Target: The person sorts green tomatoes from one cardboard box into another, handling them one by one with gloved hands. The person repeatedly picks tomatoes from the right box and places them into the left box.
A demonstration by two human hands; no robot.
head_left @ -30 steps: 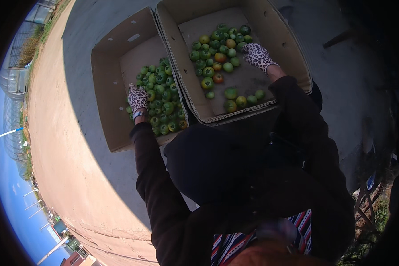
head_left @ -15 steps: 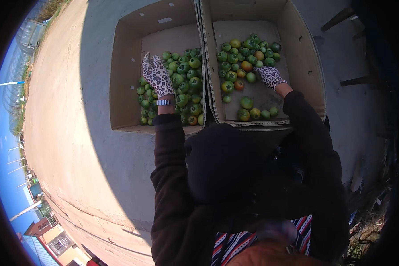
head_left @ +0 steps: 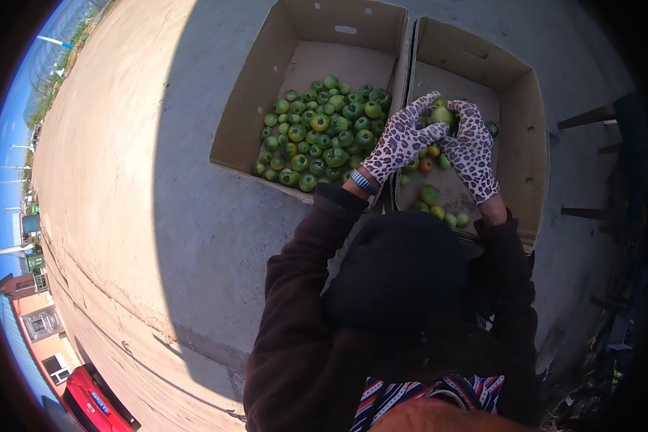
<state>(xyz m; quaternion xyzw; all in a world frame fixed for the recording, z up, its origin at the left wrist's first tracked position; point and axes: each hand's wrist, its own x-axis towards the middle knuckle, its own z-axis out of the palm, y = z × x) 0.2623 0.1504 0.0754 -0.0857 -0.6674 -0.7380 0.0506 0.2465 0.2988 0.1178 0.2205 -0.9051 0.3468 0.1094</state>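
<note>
Both my hands wear leopard-print gloves and meet over the right cardboard box [head_left: 523, 137]. My left hand [head_left: 402, 141] reaches across the dividing walls, its fingers and thumb curved round the left side of a green tomato [head_left: 443, 117]. Against the other side of that tomato my right hand [head_left: 472, 153] is cupped. Whether more tomatoes lie between the palms is hidden. Under and around the hands are green tomatoes and an orange one [head_left: 425, 165]. A small row of green tomatoes [head_left: 437, 212] lies near this box's close edge.
The left cardboard box [head_left: 245, 129] stands against the right one and holds a broad heap of mostly green tomatoes [head_left: 317, 137]. Dark legs of a stand [head_left: 587, 117] are at the right. A red car [head_left: 97, 403] is at the lower left.
My left hand has left the left box and moved right, over the right box. My right hand has come together with it around a green tomato. The view has shifted, too.
</note>
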